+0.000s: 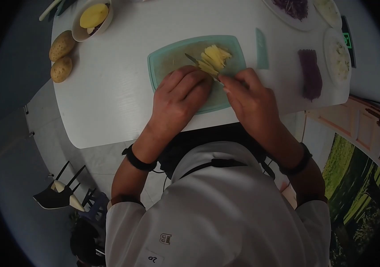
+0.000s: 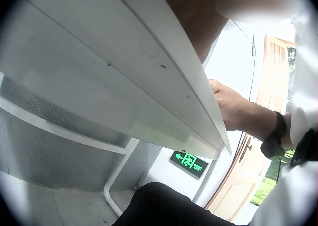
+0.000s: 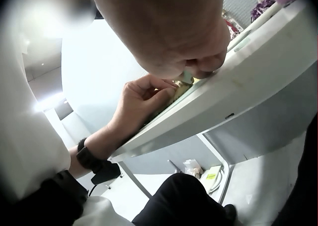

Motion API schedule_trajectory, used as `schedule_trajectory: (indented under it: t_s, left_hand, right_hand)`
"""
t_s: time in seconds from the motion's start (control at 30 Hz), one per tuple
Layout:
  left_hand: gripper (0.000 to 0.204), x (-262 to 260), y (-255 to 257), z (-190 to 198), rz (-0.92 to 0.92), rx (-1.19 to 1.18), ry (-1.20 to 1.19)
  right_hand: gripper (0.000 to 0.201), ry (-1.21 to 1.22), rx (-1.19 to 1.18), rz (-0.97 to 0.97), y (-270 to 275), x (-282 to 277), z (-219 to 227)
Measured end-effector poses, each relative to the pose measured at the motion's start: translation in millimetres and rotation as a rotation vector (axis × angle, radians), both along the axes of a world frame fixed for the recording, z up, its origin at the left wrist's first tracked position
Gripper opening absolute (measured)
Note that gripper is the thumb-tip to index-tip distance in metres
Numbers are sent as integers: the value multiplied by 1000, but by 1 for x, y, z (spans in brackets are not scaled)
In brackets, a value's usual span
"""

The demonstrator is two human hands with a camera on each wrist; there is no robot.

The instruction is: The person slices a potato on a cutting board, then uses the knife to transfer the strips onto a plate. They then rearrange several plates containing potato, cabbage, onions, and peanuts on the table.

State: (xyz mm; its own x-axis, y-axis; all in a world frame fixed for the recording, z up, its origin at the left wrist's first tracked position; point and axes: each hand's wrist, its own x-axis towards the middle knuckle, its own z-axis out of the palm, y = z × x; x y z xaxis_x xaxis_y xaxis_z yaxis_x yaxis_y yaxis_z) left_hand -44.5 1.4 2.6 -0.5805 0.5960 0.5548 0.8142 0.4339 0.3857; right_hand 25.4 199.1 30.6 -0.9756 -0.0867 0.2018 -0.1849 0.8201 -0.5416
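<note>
A green-rimmed cutting board (image 1: 163, 61) lies near the table's front edge. Cut yellow potato pieces (image 1: 216, 56) are fanned out on it. With curled fingers, my left hand (image 1: 179, 95) holds the potato down at the near side of the pile. My right hand (image 1: 254, 98) grips a knife, whose dark blade tip (image 1: 191, 58) shows beyond the left fingers. In the right wrist view, the knife's pale green handle (image 3: 188, 77) peeks out under the right hand, close beside the left fingertips. Most of the blade is hidden by the hands.
A pale green blade-shaped piece (image 1: 261, 50) lies right of the board, then a purple shredded heap (image 1: 310, 74). Plates (image 1: 331, 46) of cut vegetables stand at the right edge. At left are a bowl (image 1: 81, 34) with a peeled potato and two unpeeled potatoes (image 1: 62, 46).
</note>
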Motion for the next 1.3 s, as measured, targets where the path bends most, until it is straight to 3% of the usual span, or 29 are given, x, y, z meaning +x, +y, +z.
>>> schedule_trajectory:
  t_s: [0.27, 1.07, 1.3]
  left_hand:
    - [29, -1, 0, 4, -15, 11, -13]
    - [22, 0, 0, 0, 1, 3, 12]
    - [22, -1, -1, 0, -2, 11, 4]
  right_hand:
    - [23, -11, -231, -74, 6, 0, -9]
    - [28, 6, -45, -12, -1, 9, 1]
    - [27, 8, -87, -32, -3, -2, -7]
